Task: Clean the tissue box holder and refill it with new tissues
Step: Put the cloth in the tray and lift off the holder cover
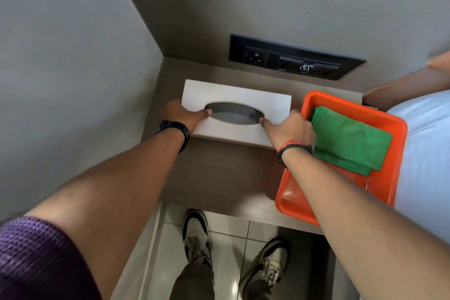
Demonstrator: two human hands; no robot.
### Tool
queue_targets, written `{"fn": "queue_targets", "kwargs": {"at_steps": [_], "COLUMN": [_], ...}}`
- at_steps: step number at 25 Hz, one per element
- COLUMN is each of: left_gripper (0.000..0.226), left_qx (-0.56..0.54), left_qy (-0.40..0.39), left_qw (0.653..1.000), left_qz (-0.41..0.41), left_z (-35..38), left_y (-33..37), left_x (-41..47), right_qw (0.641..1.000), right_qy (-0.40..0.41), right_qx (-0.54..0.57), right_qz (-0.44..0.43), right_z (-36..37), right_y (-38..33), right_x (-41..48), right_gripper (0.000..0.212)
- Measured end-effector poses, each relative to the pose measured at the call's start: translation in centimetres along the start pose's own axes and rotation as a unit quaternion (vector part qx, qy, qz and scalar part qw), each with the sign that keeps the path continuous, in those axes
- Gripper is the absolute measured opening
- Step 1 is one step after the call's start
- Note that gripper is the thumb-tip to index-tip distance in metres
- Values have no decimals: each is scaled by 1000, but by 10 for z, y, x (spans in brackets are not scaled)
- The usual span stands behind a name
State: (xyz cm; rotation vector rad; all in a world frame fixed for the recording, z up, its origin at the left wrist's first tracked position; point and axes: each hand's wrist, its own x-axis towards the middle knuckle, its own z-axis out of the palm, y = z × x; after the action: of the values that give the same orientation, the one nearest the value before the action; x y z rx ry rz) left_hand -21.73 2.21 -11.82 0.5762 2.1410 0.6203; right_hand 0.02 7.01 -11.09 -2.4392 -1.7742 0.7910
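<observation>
I see my left hand point(181, 114) and right hand point(289, 129) gripping the tissue box holder's point(243, 95) ends, fingers wrapped, orange tray point(379, 185) just beside, bare shelf point(219, 173) in front.

wall point(60, 56) left, tray point(399, 129) right, tabletop point(219, 173) free

Brown wood-grain bedside shelf point(219, 173) sitting in a corner, grey wall point(60, 56) running along its left side. Black socket panel point(294, 57) sitting in the back panel above it, small metal knob showing near its right end. White bedding point(428, 143) lying along the right edge, with an orange-brown headboard point(409, 83) showing behind it. White tiled floor point(229, 234) showing below the shelf, two worn white-and-black sneakers point(196, 234) standing on it.
</observation>
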Motion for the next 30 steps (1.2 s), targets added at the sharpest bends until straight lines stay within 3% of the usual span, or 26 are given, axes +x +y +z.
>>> {"fn": "queue_targets", "kwargs": {"at_steps": [3, 6, 12, 19, 30], "left_gripper": [58, 55, 36, 66, 60], "left_qx": [-21, -23, 5, 7, 3], "left_qy": [-5, -16, -30, -44, -35], "left_qw": [1000, 1000, 999, 999, 999], "left_qz": [3, 2, 25, 21, 18], "left_z": [3, 4, 0, -10, -10], "left_y": [5, 10, 17, 14, 8], "left_x": [8, 15, 29, 42, 38], "right_qw": [999, 997, 988, 986, 989], "right_qy": [5, -35, -39, -28, -37], "right_qx": [4, 14, 127, 152, 136], "right_qz": [36, 64, 83, 58, 52], "right_z": [2, 9, 13, 11, 4], "right_y": [-6, -17, -19, -22, -21], "right_x": [5, 10, 14, 14, 10], "right_gripper": [61, 75, 77, 78, 85]}}
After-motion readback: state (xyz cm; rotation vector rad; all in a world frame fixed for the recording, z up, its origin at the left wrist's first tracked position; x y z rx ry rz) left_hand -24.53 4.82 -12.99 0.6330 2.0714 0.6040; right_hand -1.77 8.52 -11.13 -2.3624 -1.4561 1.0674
